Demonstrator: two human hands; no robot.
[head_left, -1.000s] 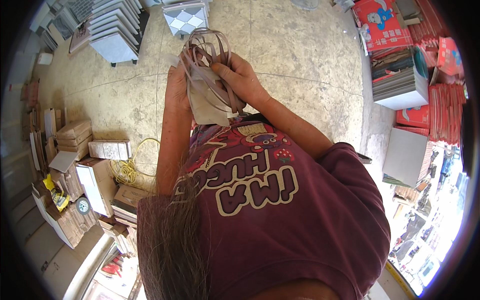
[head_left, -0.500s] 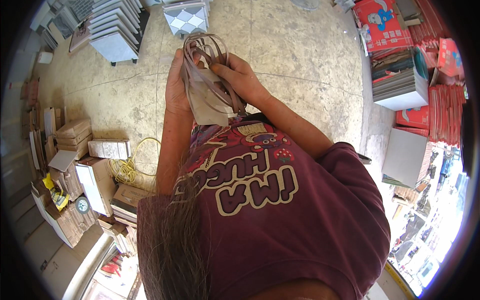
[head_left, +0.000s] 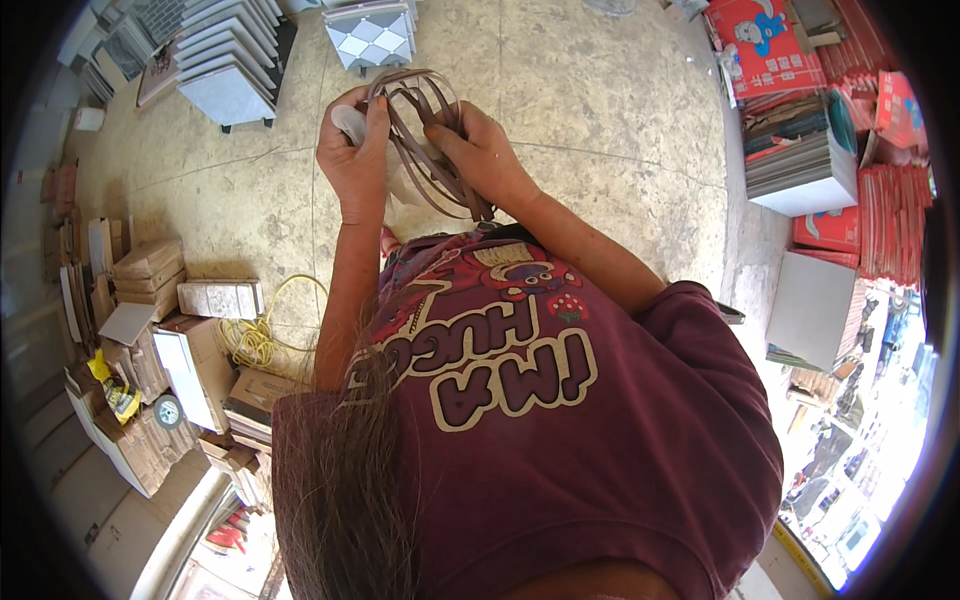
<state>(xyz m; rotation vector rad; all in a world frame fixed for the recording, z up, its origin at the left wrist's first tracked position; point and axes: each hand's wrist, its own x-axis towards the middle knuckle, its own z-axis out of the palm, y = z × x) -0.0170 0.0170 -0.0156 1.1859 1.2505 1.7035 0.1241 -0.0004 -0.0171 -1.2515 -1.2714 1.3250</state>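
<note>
A loose coil of flat brown strapping bands (head_left: 425, 160) is in front of my chest, its loops spread into an oval. My right hand (head_left: 482, 150) grips its right side, thumb bent over the bands and fingers behind them. At the coil's upper left is my left hand (head_left: 357, 145), its thumb upright against the bands. Between that thumb and its curled fingers shows a pale, translucent sheet-like piece (head_left: 349, 124), perhaps plastic. More pale material shows faintly behind the lower loops. The fingertips of both hands are partly hidden.
Upright tile samples (head_left: 232, 85) stand in a rack at far left, with a patterned tile stand (head_left: 370, 40) beside it. Cartons (head_left: 150, 265) and a coiled yellow hose or cord (head_left: 250, 340) lie at left. Red boxes (head_left: 765, 50) and stacked panels (head_left: 800, 175) line the right.
My left hand has turned and moved slightly left, drawing the pale sheet off the coil's front into its grasp. My right hand still holds the coil, nearly in place.
</note>
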